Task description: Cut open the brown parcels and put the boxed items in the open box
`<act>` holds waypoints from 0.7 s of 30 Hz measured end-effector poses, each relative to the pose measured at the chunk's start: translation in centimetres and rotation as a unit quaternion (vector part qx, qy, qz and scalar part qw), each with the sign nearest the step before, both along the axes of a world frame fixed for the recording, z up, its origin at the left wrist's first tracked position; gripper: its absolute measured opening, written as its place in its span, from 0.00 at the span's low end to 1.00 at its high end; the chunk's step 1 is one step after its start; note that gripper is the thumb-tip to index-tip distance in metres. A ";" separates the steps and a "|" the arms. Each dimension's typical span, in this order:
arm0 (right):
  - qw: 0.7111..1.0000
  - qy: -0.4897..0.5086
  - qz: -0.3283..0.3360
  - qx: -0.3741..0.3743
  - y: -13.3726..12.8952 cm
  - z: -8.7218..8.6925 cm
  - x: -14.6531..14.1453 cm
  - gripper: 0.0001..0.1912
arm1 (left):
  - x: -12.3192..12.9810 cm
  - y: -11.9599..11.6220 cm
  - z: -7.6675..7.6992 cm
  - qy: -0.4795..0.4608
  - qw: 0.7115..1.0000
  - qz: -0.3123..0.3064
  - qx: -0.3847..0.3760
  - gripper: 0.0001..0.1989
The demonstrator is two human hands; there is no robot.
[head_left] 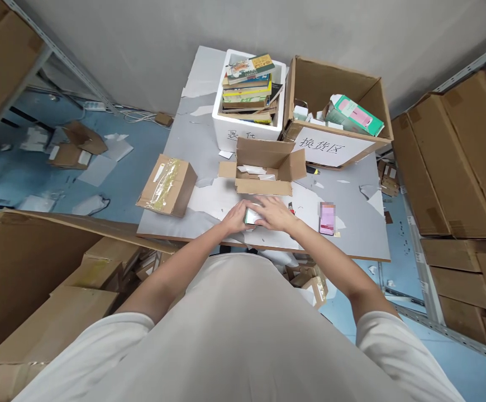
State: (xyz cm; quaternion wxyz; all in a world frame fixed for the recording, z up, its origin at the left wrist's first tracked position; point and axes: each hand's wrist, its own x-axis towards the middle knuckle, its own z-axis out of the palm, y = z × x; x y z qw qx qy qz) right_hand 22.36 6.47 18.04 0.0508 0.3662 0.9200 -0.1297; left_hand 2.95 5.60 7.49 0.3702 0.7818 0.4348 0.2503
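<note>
Near the table's front edge, a small white item with a dark edge (251, 216) lies between my hands. My left hand (236, 217) grips its left side, fingers bent round it. My right hand (275, 214) lies over its right part with fingers spread, covering much of it. Just beyond my hands stands an open cardboard box (263, 187), flaps out, with white pieces inside. Left of it sits a taped cardboard box (167, 186). A phone (327, 218) with a pink screen lies to the right.
On the grey table (352, 218), a white foam box (247, 131) of books and a large labelled carton (335, 146) stand at the back. Cartons (456, 162) fill the right shelf. A big open box (29, 245) is at lower left. Paper litters the floor.
</note>
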 end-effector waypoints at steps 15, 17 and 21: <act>0.994 -0.104 0.002 0.028 -1.4 -0.1 -2.5 0.31 | 0.7 0.8 -0.8 -0.025 1.000 -0.004 -0.011 0.32; 0.997 -0.075 -0.020 0.001 0.2 0.1 -1.7 0.31 | 0.4 1.2 -0.7 -0.017 1.000 -0.016 -0.014 0.35; 0.994 0.035 -0.101 0.032 2.5 -0.4 0.0 0.25 | 0.1 1.1 -0.3 -0.009 0.999 -0.013 -0.028 0.35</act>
